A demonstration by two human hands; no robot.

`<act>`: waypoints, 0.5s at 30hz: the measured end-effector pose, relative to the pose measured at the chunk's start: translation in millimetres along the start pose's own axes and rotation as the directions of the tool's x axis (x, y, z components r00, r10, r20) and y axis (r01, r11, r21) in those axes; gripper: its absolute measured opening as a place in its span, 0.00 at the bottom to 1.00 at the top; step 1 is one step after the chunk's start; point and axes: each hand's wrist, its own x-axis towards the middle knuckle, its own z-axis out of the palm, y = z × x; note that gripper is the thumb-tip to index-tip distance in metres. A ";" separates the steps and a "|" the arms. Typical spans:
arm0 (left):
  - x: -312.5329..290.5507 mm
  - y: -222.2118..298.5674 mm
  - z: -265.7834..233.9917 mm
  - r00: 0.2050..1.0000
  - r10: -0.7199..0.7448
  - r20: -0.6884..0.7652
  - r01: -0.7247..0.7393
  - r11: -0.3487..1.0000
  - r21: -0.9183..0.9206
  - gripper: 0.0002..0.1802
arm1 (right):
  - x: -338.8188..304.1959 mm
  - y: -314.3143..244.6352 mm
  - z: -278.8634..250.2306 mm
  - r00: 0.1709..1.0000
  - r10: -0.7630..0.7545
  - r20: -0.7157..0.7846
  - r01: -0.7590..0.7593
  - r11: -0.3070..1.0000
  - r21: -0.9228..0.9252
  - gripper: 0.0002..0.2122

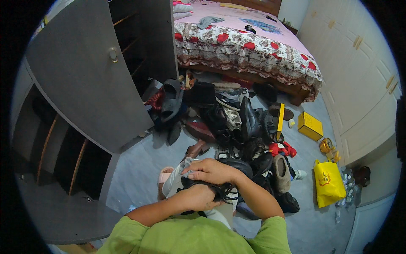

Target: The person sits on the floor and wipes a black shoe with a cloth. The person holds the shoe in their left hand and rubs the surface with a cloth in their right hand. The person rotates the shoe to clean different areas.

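Black shoe between both hands, near side of the pile

Landmark: the pile (247, 120) of mixed footwear on the floor. All places are referred to it.

Hands. On the near side of the pile, over the lap, the right hand (211, 170) grasps a grey cloth (187, 167), fingers curled over it and pointing left. The left hand (201, 197) grips from the near side; its fingertips are mostly hidden.

Object. A black shoe (189, 183) (kind judged from its loose black laces (226, 193)) sits between the two hands, short of the pile's near edge.

Key relation: shoe under the right palm and just beyond the left hand, with both in contact, so neither is clearly nearer. Long axis appears to run left to right across the lap, laces at the right end; toe direction cannot be told, too much covered. Cloth lies at the shoe's left end, under the right fingers.

Surroundings. Left of the pile: cabinet (80, 76), door open. Beyond: bed (253, 53). Right: yellow box (311, 126); nearer and further right, yellow bag (332, 188).

Writing. Bag carries a printed reddish emblem; not transcribed. Box shows small dark marks, too small to read. No label visible on the shoe.
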 end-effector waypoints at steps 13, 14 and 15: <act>-2.0 7.1 -17.6 0.999 0.024 0.048 -0.025 0.999 0.032 0.26 | -56.6 3.8 1.3 0.886 0.108 -0.450 -0.260 0.920 -0.292 0.11; -2.0 6.8 -17.7 0.999 0.040 0.033 -0.041 0.999 0.031 0.26 | -62.3 5.1 3.8 0.870 0.067 -0.488 -0.257 0.908 -0.332 0.11; -1.7 6.1 -17.7 0.998 0.056 0.018 -0.056 0.998 0.030 0.26 | -68.0 7.4 6.8 0.851 0.026 -0.524 -0.255 0.893 -0.371 0.11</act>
